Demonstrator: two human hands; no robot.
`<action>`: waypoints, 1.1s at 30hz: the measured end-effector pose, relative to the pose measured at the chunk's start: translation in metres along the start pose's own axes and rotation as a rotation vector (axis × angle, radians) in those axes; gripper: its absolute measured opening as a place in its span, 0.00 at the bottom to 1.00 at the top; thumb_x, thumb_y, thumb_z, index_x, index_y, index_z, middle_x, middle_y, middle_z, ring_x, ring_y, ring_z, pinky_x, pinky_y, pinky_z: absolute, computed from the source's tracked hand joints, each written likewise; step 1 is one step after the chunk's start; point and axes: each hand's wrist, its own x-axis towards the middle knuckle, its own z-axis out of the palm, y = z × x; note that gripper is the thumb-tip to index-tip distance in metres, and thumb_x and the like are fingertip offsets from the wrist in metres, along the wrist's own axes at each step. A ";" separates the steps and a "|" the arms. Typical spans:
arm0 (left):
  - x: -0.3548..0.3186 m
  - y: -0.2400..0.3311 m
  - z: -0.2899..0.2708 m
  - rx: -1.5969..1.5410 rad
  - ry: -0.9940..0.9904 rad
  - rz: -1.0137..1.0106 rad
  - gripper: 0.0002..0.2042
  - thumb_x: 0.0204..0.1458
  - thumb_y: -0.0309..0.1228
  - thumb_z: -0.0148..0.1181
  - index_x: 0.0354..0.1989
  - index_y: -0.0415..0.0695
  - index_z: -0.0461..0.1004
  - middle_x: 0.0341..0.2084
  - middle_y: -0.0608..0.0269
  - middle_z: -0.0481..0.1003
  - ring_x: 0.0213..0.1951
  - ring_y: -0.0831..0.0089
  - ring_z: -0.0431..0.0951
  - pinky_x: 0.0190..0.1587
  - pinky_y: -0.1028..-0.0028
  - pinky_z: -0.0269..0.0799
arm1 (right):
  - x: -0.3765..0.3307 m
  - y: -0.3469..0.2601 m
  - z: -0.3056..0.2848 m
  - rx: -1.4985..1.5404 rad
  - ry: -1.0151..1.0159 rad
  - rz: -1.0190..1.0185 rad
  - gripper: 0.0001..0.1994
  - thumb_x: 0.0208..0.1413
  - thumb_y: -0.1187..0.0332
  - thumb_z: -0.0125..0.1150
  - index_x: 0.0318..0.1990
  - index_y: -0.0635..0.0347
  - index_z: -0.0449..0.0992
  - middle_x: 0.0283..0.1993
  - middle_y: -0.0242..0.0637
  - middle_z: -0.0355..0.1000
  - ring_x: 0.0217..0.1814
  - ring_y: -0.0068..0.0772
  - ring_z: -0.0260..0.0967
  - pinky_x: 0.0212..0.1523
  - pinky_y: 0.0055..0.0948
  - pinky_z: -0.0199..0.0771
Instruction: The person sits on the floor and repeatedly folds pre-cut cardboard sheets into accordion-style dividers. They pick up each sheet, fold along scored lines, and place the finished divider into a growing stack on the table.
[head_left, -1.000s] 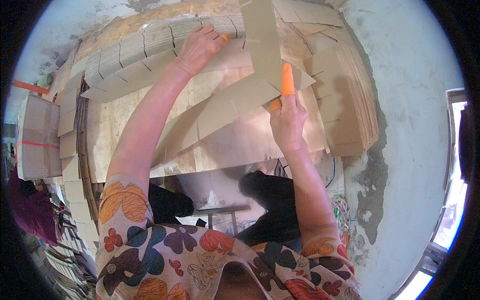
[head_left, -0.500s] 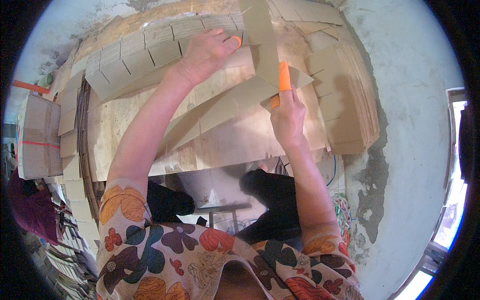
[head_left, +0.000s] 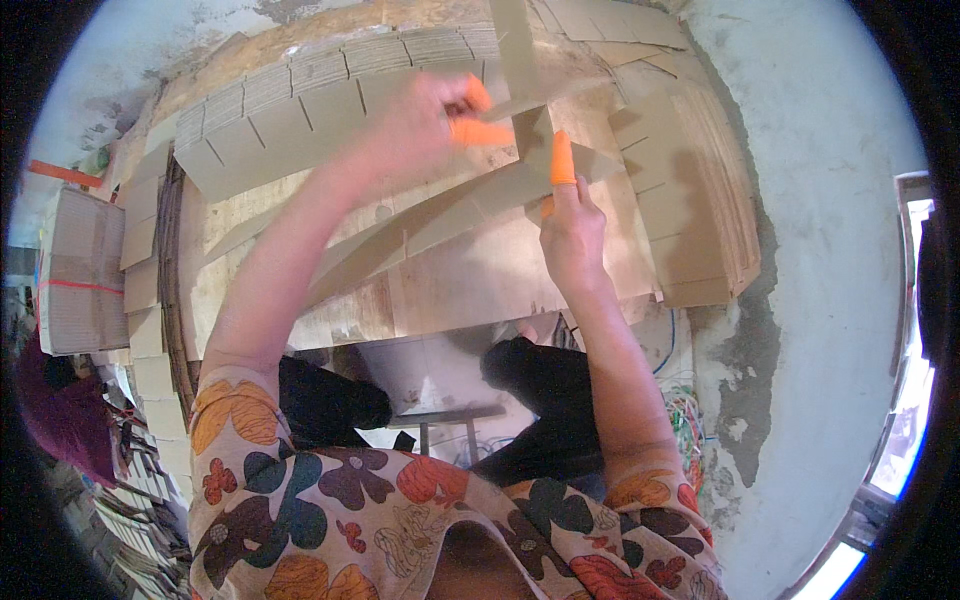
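Observation:
My left hand [head_left: 440, 115], smeared by motion, has orange covers on its fingers and is closed on a cardboard strip [head_left: 550, 99]. The strip passes under the hand, and what looks like its other end shows left of my forearm. My right hand [head_left: 575, 235], also with orange finger covers, grips crossed cardboard strips where they meet, its covered index finger pointing away. One of these, a long slotted strip [head_left: 430, 228], slants down to the left over the wooden board. Another strip [head_left: 516, 50] runs to the far edge.
A row of slotted cardboard strips [head_left: 270, 120] lies along the board's [head_left: 420, 300] far left. More cardboard [head_left: 690, 210] is stacked at the right, beside a wall [head_left: 820, 250]. A carton [head_left: 85, 270] and further cardboard pieces [head_left: 148, 330] stand at the left.
My left hand has moved slightly right and toward me, bringing a cardboard strip across the crossed strips. The right hand has stayed nearly in place.

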 end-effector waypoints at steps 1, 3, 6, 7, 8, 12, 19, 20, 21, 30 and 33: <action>0.005 0.005 -0.009 -0.166 -0.084 -0.172 0.16 0.42 0.40 0.65 0.31 0.41 0.71 0.25 0.58 0.73 0.33 0.62 0.74 0.36 0.67 0.70 | -0.003 0.001 -0.002 -0.022 -0.014 0.004 0.23 0.45 0.82 0.49 0.53 0.65 0.60 0.45 0.52 0.66 0.33 0.53 0.70 0.28 0.42 0.73; 0.029 -0.031 -0.019 0.189 -0.008 -0.118 0.22 0.39 0.42 0.67 0.38 0.41 0.70 0.32 0.58 0.73 0.36 0.65 0.74 0.36 0.67 0.70 | -0.007 0.000 -0.004 -0.060 -0.048 0.003 0.25 0.44 0.82 0.49 0.54 0.65 0.60 0.46 0.52 0.66 0.31 0.53 0.70 0.27 0.41 0.74; 0.047 -0.063 -0.005 0.720 0.059 -0.052 0.27 0.37 0.42 0.68 0.44 0.41 0.69 0.38 0.57 0.72 0.44 0.65 0.72 0.41 0.65 0.68 | -0.014 -0.004 -0.002 -0.065 -0.027 0.001 0.25 0.43 0.82 0.49 0.54 0.65 0.60 0.48 0.52 0.65 0.29 0.52 0.70 0.26 0.39 0.74; 0.051 -0.071 0.004 0.893 0.074 -0.032 0.28 0.37 0.42 0.69 0.45 0.40 0.68 0.40 0.57 0.72 0.47 0.64 0.70 0.43 0.64 0.67 | -0.015 -0.003 -0.001 -0.058 -0.028 0.001 0.25 0.43 0.82 0.49 0.54 0.65 0.60 0.48 0.52 0.65 0.29 0.52 0.70 0.26 0.39 0.74; 0.051 -0.082 0.011 0.917 0.073 -0.019 0.28 0.37 0.40 0.68 0.46 0.41 0.68 0.41 0.57 0.71 0.49 0.63 0.68 0.44 0.62 0.66 | -0.016 -0.004 0.000 -0.050 -0.029 0.000 0.25 0.43 0.82 0.49 0.54 0.65 0.60 0.48 0.52 0.65 0.29 0.52 0.71 0.26 0.39 0.75; 0.046 -0.111 0.018 0.952 0.095 0.057 0.24 0.37 0.33 0.66 0.45 0.42 0.68 0.41 0.59 0.71 0.50 0.63 0.66 0.47 0.60 0.66 | -0.016 -0.006 -0.003 -0.020 0.011 -0.049 0.25 0.42 0.82 0.50 0.53 0.65 0.61 0.48 0.52 0.66 0.29 0.51 0.71 0.26 0.39 0.75; 0.043 -0.109 0.003 0.729 0.131 0.180 0.10 0.43 0.26 0.57 0.36 0.42 0.71 0.31 0.56 0.74 0.41 0.61 0.72 0.42 0.63 0.71 | -0.018 0.002 0.000 -0.056 0.003 -0.082 0.27 0.41 0.84 0.50 0.55 0.65 0.60 0.48 0.52 0.66 0.28 0.51 0.71 0.25 0.40 0.75; 0.041 -0.097 -0.001 0.743 0.104 0.129 0.09 0.43 0.27 0.57 0.35 0.42 0.71 0.30 0.56 0.74 0.40 0.60 0.73 0.41 0.63 0.71 | -0.017 0.000 -0.001 -0.046 0.001 -0.073 0.27 0.41 0.84 0.50 0.55 0.65 0.59 0.48 0.52 0.66 0.28 0.52 0.71 0.25 0.40 0.75; 0.041 -0.085 -0.002 0.756 0.077 0.078 0.08 0.44 0.27 0.56 0.34 0.42 0.71 0.28 0.55 0.74 0.39 0.59 0.73 0.39 0.62 0.72 | -0.017 -0.001 -0.002 -0.036 0.000 -0.063 0.27 0.41 0.84 0.50 0.55 0.65 0.59 0.48 0.52 0.65 0.28 0.52 0.71 0.25 0.40 0.75; 0.034 -0.086 -0.006 0.706 0.136 0.030 0.06 0.44 0.28 0.57 0.31 0.44 0.72 0.25 0.51 0.73 0.32 0.53 0.75 0.34 0.58 0.71 | -0.023 -0.016 -0.021 -0.014 -0.023 -0.083 0.26 0.44 0.83 0.50 0.55 0.64 0.59 0.48 0.52 0.65 0.29 0.53 0.70 0.26 0.41 0.74; 0.033 -0.075 -0.002 0.700 0.152 0.030 0.06 0.44 0.29 0.58 0.31 0.44 0.72 0.25 0.50 0.73 0.31 0.51 0.74 0.33 0.57 0.70 | -0.024 -0.010 -0.020 -0.019 -0.021 -0.077 0.25 0.44 0.82 0.50 0.54 0.64 0.61 0.48 0.51 0.66 0.30 0.53 0.70 0.27 0.41 0.74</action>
